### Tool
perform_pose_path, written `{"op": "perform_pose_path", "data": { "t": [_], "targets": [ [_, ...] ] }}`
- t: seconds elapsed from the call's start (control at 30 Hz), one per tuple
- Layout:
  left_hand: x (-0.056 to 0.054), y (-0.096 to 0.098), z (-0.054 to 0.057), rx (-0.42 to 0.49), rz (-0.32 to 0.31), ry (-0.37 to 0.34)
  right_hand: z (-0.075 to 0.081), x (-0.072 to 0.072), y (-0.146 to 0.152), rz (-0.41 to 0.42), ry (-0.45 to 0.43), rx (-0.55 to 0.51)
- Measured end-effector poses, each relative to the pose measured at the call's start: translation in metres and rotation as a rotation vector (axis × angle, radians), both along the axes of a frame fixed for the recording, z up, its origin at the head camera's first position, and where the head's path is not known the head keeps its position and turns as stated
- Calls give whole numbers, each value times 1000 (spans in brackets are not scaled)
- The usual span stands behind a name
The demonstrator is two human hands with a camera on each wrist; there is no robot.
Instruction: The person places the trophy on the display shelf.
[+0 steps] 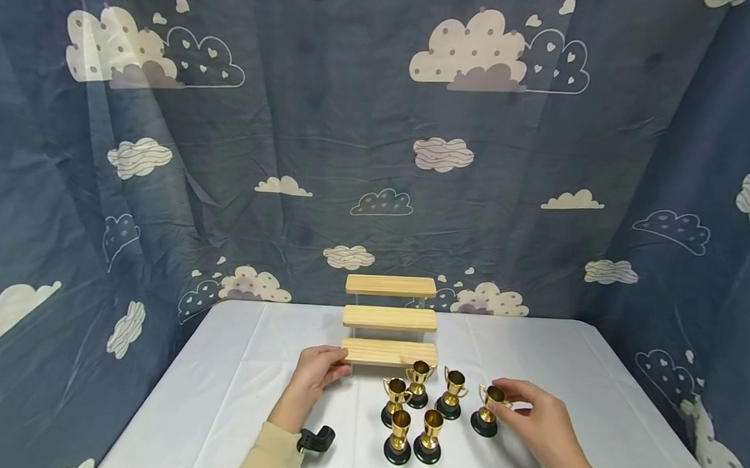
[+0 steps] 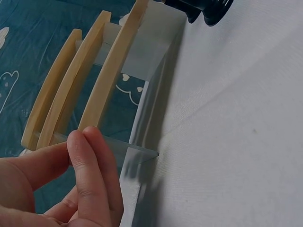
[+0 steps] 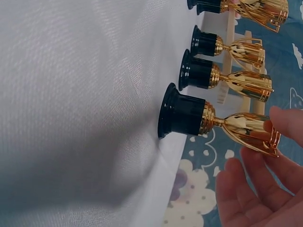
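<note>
Taking the group of five trophies (image 1: pixel 418 400) as the centre of the clock, with twelve o'clock toward the curtain (image 1: pixel 341 135). Pinching, at three o'clock, one more trophy (image 1: pixel 486 413) in the right hand (image 1: pixel 543 416), by the gold cup near its rim. Gripped so, probably, to leave the black base free underneath and to keep the fingers off the thin stem; cannot tell if touching the tablecloth (image 1: pixel 256 368) or raised a very little. Seeing the five others upright on the same cloth, near one another and held by nobody; perhaps gathered there for easy reach.

Pinching, at ten o'clock, the left end of the lowest board (image 1: pixel 389 352) with the left hand (image 1: pixel 320 371). Meant, in my judgement, to steady the wooden shelf (image 1: pixel 390 318) against sliding. Placed at eleven o'clock, with three boards in rising steps, likely to show each level from the front.

Reading no brand, label or word anywhere: not on the trophies, boards or black wrist device (image 1: pixel 318 439) at eight o'clock. Noticing on the curtain only printed clouds and hearts.
</note>
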State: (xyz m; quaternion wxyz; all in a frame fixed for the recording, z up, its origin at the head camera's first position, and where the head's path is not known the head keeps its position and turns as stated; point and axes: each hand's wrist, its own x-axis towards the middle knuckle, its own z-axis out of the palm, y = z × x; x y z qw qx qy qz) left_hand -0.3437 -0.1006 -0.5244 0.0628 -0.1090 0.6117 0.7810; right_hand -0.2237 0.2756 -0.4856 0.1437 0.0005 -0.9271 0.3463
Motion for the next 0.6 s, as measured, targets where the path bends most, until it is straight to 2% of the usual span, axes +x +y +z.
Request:
{"op": "perform_pose_path", "data": {
  "t": [0.27,0.6],
  "targets": [
    [-1,0,0,-2,-15,4,1,2,2,5,28,-1],
    [0,-1,-1,-2,-21,-2,13,6,4,26,92,11]
  ]
}}
